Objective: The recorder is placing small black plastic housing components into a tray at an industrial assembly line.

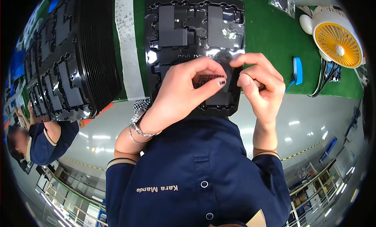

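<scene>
My left hand (192,80) is curled, thumb against fingers, around a small dark sheet with a grid pattern (206,79). Just to its right, my right hand (261,80) is raised with fingers bent in and thumb close to them. What it pinches, if anything, is too small to make out. Under both hands lies a glossy black plastic tray (197,50) with moulded pockets. Flat dark grey L-shaped pieces (171,31) sit in its far pockets. My hands hide part of the near pockets.
A tall stack of similar black trays (96,50) stands at left on the green table (274,35). A pale tape strip (127,50) runs beside it. At right are a white-and-yellow fan (337,39), a blue tool (297,70) and cables. Another person (53,142) is at far left.
</scene>
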{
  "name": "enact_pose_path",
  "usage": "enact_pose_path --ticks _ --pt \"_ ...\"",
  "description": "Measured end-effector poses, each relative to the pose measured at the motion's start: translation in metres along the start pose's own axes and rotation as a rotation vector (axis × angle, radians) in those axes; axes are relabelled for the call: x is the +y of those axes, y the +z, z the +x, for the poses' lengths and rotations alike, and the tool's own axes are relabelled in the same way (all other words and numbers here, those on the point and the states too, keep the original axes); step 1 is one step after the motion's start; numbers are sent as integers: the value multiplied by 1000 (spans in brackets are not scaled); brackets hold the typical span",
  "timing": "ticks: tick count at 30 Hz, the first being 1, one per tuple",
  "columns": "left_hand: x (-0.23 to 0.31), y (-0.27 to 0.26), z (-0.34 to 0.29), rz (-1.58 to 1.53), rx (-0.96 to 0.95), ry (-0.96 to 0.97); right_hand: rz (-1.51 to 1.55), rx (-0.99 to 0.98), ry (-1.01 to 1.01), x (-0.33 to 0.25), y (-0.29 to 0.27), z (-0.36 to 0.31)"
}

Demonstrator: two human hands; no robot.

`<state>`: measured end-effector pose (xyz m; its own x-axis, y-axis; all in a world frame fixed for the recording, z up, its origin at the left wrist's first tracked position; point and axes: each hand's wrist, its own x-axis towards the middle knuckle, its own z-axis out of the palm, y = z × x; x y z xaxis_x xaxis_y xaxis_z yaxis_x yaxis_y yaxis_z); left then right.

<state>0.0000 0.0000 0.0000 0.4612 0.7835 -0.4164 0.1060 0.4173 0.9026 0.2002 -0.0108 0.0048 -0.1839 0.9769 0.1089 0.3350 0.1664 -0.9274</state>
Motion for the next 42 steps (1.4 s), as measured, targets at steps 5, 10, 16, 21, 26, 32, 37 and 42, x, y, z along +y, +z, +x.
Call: enact_pose_path --ticks 5,10,16,21,26,32,37,42 --pt "0 -1 7 486 13 225 -22 -28 51 7 -3 7" --pt "-16 -52 44 1133 643 601 -92 234 154 62 -59 14" --pt "-17 -68 63 1266 733 478 -1037 502 129 71 -85 19" --pt "-17 -70 65 1271 757 469 -731 524 50 49 -66 16" --pt "-14 -70 39 865 598 545 -213 298 105 33 -25 9" --pt "-2 -60 -1 248 495 274 -62 72 98 12 12 14" --pt "-14 -60 -1 469 311 201 -91 -7 69 -9 28 25" --pt "-7 -47 -10 58 287 173 -106 -16 81 -21 31 28"
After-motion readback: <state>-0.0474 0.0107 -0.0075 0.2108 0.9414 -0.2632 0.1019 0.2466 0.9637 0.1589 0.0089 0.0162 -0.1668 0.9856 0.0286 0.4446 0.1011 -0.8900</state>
